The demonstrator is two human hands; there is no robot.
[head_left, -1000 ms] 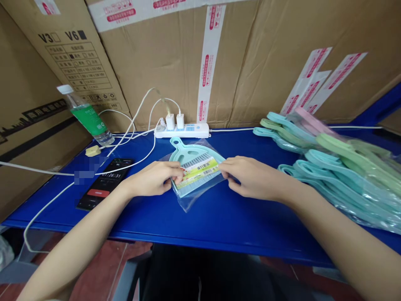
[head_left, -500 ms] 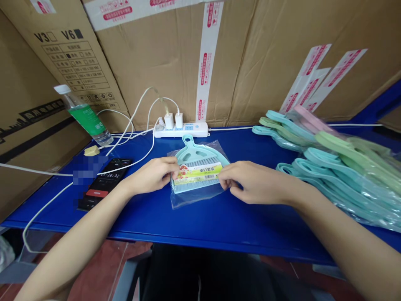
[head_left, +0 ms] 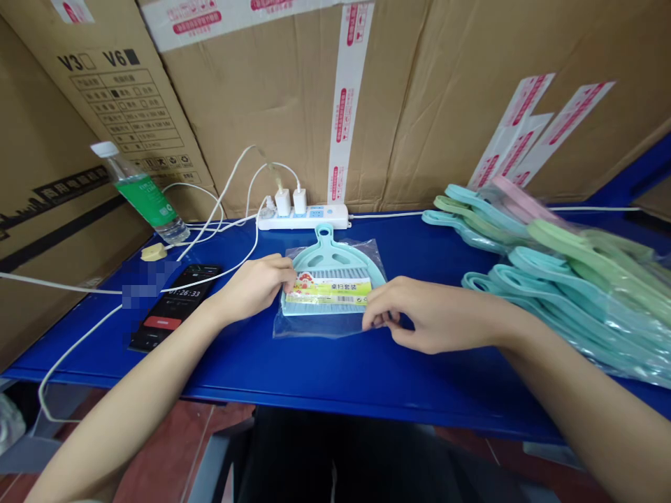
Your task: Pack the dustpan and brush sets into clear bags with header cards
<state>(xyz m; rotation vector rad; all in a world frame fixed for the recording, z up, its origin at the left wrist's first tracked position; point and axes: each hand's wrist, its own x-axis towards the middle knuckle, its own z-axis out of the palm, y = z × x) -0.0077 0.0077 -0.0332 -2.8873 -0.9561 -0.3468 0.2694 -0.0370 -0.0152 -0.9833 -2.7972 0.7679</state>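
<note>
- The light-blue dustpan and brush set (head_left: 335, 254) lies on the blue table (head_left: 325, 377) in a clear plastic bag (head_left: 319, 327), its looped handle pointing away from the person, towards the power strip (head_left: 314, 219).
- A yellow, green and white label (head_left: 329, 289) lies across the brush bristles, under the clear plastic.
- The left hand (head_left: 262, 283) has its fingers bent and close together at the left edge of the bag, beside the label; whether they pinch the plastic, I cannot tell.
- The right hand (head_left: 419, 314) touches the bag near its lower right corner with curled fingers; whether the plastic is gripped, I cannot tell.
- On the right of the table, a pile of bagged handled items (head_left: 566, 293) shows light blue, green and pink.
- On the left are a phone (head_left: 175, 307) with a lit timer, a tilted bottle (head_left: 147, 202) with a green label, and a pale yellow block (head_left: 154, 252) near the bottle's base.
- White chargers (head_left: 291, 202) are plugged into the power strip, in front of the cardboard (head_left: 283, 105).
</note>
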